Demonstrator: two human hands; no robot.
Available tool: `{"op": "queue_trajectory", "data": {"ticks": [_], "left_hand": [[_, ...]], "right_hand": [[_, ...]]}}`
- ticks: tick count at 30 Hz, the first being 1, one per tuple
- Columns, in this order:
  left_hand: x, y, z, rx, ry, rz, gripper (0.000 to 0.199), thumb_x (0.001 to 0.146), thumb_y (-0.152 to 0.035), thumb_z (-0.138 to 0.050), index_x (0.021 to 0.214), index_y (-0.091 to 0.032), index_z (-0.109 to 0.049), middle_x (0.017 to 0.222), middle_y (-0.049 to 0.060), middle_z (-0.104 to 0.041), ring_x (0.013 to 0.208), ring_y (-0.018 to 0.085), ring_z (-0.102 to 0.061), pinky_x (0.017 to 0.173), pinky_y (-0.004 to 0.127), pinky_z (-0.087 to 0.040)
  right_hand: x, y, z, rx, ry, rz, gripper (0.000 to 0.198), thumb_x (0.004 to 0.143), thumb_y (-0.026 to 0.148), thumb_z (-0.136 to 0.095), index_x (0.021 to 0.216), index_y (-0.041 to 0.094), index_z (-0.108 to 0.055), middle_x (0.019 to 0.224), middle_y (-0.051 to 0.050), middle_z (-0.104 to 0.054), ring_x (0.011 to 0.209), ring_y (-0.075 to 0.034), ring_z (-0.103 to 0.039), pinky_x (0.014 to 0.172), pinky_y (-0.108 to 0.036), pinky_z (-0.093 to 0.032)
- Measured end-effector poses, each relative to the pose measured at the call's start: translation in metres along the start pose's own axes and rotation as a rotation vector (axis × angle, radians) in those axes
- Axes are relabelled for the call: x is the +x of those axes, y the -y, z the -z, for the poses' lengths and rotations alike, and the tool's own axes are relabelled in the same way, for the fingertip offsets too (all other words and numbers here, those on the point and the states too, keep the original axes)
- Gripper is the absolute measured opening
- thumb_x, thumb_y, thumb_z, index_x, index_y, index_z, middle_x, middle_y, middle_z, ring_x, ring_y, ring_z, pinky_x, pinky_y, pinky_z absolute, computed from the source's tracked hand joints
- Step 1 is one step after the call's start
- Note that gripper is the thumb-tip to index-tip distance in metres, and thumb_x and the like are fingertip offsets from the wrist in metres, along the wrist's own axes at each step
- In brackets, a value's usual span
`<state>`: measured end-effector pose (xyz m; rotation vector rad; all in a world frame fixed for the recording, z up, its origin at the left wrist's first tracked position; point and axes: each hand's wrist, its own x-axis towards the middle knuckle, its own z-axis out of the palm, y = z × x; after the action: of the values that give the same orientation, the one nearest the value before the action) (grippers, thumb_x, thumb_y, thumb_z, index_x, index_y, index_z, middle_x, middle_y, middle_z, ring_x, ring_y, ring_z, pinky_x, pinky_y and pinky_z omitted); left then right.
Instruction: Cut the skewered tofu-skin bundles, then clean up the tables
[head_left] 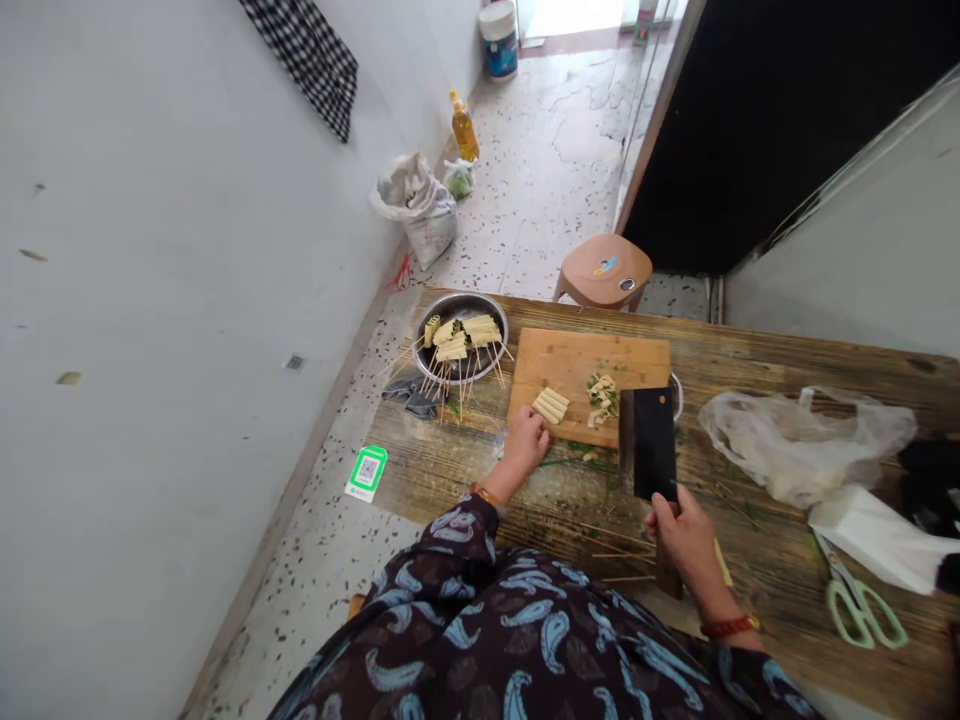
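Note:
On the wooden cutting board (592,350) lies a short row of pale rolls (551,405) that look like rolled tofu skin. My left hand (527,440) is at the row's lower left end, fingers curled closed against it. My right hand (686,530) grips the wooden handle of a cleaver (654,445); its dark, broad blade is over the board's lower right corner, apart from the rolls. Beside the blade sits a small heap of trimmed roll ends and green bits (601,400). A steel bowl (504,320) at the board's left carries several skewered rolls (451,347), their sticks jutting over the rim.
Loose bamboo skewers (615,540) lie near my body. Right of the board are a clear plastic bag (810,440), a white packet (877,535) and green-handled scissors (862,605). A dark cloth (415,397) lies below the bowl. Past the table's far edge stands a stool (606,270).

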<state>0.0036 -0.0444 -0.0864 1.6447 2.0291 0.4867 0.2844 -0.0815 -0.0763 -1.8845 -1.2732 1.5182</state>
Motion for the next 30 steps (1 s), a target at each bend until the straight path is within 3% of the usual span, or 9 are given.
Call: {"op": "queue_trajectory", "data": {"ticks": [4,7,13,17,22,26,30], "left_hand": [[-0.006,-0.018,0.030,-0.065,-0.089,-0.059,0.010,0.074,-0.010,-0.056,0.074,-0.019,-0.058,0.093,0.006,-0.052,0.092,0.020,-0.053,0.083,0.033,-0.046],[-0.002,-0.018,0.060,-0.086,-0.200,-0.064,0.010,0.073,-0.010,-0.058,0.075,-0.020,-0.058,0.095,0.006,-0.053,0.094,0.020,-0.053,0.084,0.033,-0.046],[0.045,0.037,0.129,0.062,-0.467,0.099,0.009,0.076,-0.014,-0.055,0.069,-0.019,-0.058,0.087,0.006,-0.053,0.086,0.020,-0.055,0.081,0.034,-0.047],[0.091,0.069,0.158,0.237,-0.372,0.232,0.010,0.077,-0.015,-0.054,0.072,-0.017,-0.063,0.088,0.009,-0.059,0.091,0.022,-0.057,0.085,0.035,-0.046],[0.132,0.076,0.155,0.320,-0.266,0.281,0.016,0.078,-0.016,-0.052,0.072,-0.016,-0.067,0.087,0.011,-0.065,0.087,0.023,-0.061,0.081,0.035,-0.047],[0.140,0.072,0.146,0.355,-0.227,0.278,0.017,0.081,-0.023,-0.055,0.087,-0.014,-0.068,0.093,0.015,-0.067,0.091,0.026,-0.063,0.080,0.035,-0.046],[0.131,0.080,0.163,0.388,-0.207,0.255,0.024,0.085,-0.032,-0.052,0.096,-0.017,-0.066,0.102,0.014,-0.067,0.096,0.026,-0.062,0.083,0.035,-0.046]], "right_hand": [[-0.005,0.003,-0.004,-0.034,0.000,-0.012,0.038,0.074,0.061,-0.050,0.079,0.023,-0.050,0.051,0.002,-0.061,0.048,-0.021,-0.061,0.052,-0.032,-0.047],[-0.006,0.004,-0.007,-0.054,0.003,-0.014,0.037,0.073,0.061,-0.049,0.076,0.024,-0.049,0.052,0.001,-0.062,0.048,-0.021,-0.061,0.051,-0.032,-0.047],[-0.005,0.016,-0.017,-0.087,-0.020,-0.078,0.034,0.069,0.060,-0.049,0.074,0.026,-0.047,0.048,0.000,-0.061,0.046,-0.022,-0.059,0.049,-0.032,-0.045],[-0.009,0.025,-0.022,-0.067,-0.050,-0.094,0.034,0.067,0.060,-0.049,0.073,0.026,-0.047,0.047,0.000,-0.061,0.045,-0.022,-0.059,0.049,-0.033,-0.045],[-0.013,0.026,-0.028,-0.060,-0.059,-0.102,0.038,0.065,0.063,-0.049,0.072,0.026,-0.050,0.048,0.000,-0.061,0.044,-0.023,-0.058,0.047,-0.034,-0.044],[-0.012,0.014,-0.035,-0.067,-0.068,-0.126,0.038,0.067,0.063,-0.048,0.074,0.026,-0.053,0.049,0.000,-0.062,0.046,-0.023,-0.060,0.048,-0.034,-0.045],[-0.009,0.006,-0.040,-0.046,-0.052,-0.134,0.040,0.068,0.063,-0.049,0.079,0.025,-0.055,0.051,0.000,-0.064,0.049,-0.024,-0.062,0.051,-0.034,-0.047]]}}
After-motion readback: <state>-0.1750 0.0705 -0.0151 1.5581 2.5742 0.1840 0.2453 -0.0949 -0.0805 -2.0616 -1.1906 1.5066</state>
